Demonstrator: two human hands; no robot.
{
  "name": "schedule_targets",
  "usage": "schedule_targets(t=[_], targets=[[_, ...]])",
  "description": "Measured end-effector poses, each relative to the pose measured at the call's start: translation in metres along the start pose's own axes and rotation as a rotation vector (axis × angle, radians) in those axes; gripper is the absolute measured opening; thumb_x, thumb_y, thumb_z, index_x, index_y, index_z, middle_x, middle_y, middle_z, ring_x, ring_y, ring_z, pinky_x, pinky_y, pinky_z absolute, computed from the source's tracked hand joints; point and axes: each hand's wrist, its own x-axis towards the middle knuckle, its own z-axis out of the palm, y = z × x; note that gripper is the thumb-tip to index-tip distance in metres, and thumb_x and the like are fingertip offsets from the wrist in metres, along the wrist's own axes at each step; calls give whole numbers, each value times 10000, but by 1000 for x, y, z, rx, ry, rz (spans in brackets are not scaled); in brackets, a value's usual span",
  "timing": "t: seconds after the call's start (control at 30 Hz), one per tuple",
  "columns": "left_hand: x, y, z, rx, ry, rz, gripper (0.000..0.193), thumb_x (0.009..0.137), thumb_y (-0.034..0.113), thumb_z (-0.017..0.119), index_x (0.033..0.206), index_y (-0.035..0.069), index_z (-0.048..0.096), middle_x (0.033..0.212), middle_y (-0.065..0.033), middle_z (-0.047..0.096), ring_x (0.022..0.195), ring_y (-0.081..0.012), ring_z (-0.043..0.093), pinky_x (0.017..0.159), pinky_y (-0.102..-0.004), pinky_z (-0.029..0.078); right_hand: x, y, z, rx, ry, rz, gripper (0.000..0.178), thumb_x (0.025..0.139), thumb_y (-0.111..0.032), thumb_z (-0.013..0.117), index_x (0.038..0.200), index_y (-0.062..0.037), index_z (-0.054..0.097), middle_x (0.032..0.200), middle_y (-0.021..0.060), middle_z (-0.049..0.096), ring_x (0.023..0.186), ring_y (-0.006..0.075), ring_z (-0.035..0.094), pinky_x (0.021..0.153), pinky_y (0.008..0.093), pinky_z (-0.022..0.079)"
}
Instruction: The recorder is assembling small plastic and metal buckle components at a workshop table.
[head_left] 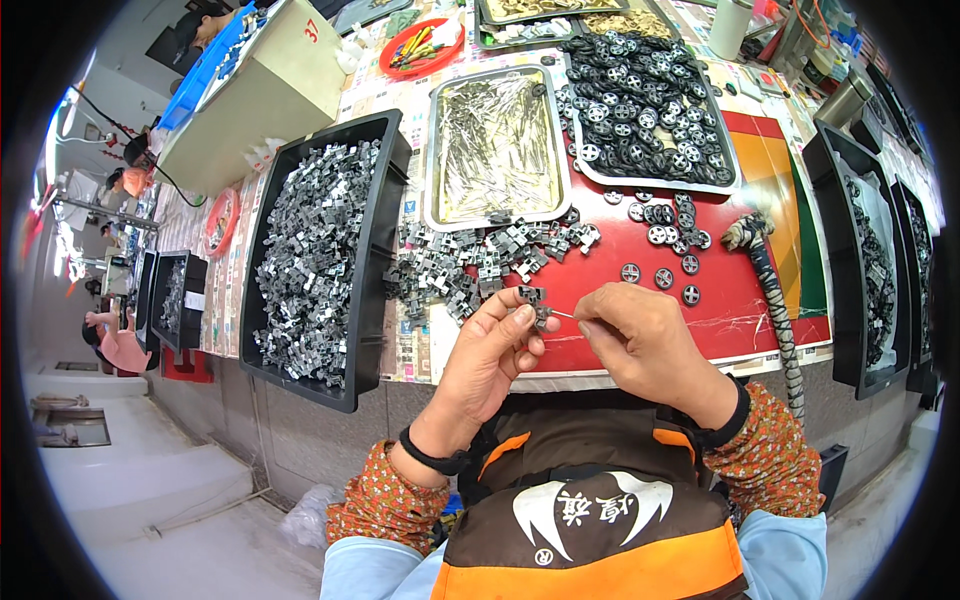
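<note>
Between the thumb and fingers of my left hand (478,365) is a small grey plastic part (533,298), held just above the red work surface. My right hand (655,345) pinches a thin metal pin (564,314), whose tip reaches to the part; whether it sits inside a hole is too small to tell. Loose grey plastic parts (490,255) lie heaped beyond my left hand. Past them, a metal tray (434,150) holds many thin pins (497,130). Several small black wheels (663,278) with silver spokes are scattered beyond my right hand.
A deep black bin (372,280) of grey parts stands at left. Another metal tray (660,184), heaped with wheels, is at the far right. A tape-wrapped tool (780,300) lies right of my right hand. More black bins (850,340) stand farther right; a red basket (455,50) sits at the back.
</note>
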Motion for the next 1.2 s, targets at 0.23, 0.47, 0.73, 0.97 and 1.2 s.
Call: schedule_targets(t=[0.23, 0.47, 0.73, 0.97, 1.2], targets=[[-1, -7, 7, 324, -7, 206, 168, 1066, 126, 622, 1227, 86, 594, 1058, -61, 720, 784, -59, 626, 667, -207, 527, -5, 2, -4, 169, -39, 189, 68, 901, -21, 700, 935, 14, 653, 723, 129, 652, 639, 254, 657, 598, 389, 505], [-6, -17, 8, 749, -163, 495, 193, 1071, 45, 578, 1256, 41, 631, 1085, -37, 672, 842, -72, 633, 736, -241, 563, -11, 14, -12, 1028, -232, 879, 115, 957, -144, 741, 936, -39, 699, 673, -12, 612, 482, 45, 521, 427, 193, 398], [12, 0, 17, 1229, -104, 863, 301, 1026, 80, 635, 1315, 96, 717, 1245, -93, 620, 1099, -184, 598, 933, -366, 514, -27, 13, 2, 403, 40, 320, 69, 961, -76, 701, 941, -22, 663, 708, 36, 639, 578, 107, 597, 527, 280, 467], [0, -7, 31, 242, -251, 42, 637, 1126, 340, 466, 1669, 86, 250, 1446, -125, 561, 1273, -211, 588, 1075, -453, 545, -32, 13, 8, -447, 225, -254, 239, 751, -14, 702, 984, 6, 655, 803, 84, 595, 675, 231, 611, 555, 369, 504], [0, -12, 37, 206, -64, 29, 644, 1099, 218, 562, 1653, 78, 265, 1396, -166, 639, 1213, -222, 669, 1036, -414, 584, -34, 15, 12, -656, 178, -367, 253, 729, -61, 705, 974, -12, 663, 809, 76, 598, 691, 219, 615, 554, 335, 505]])
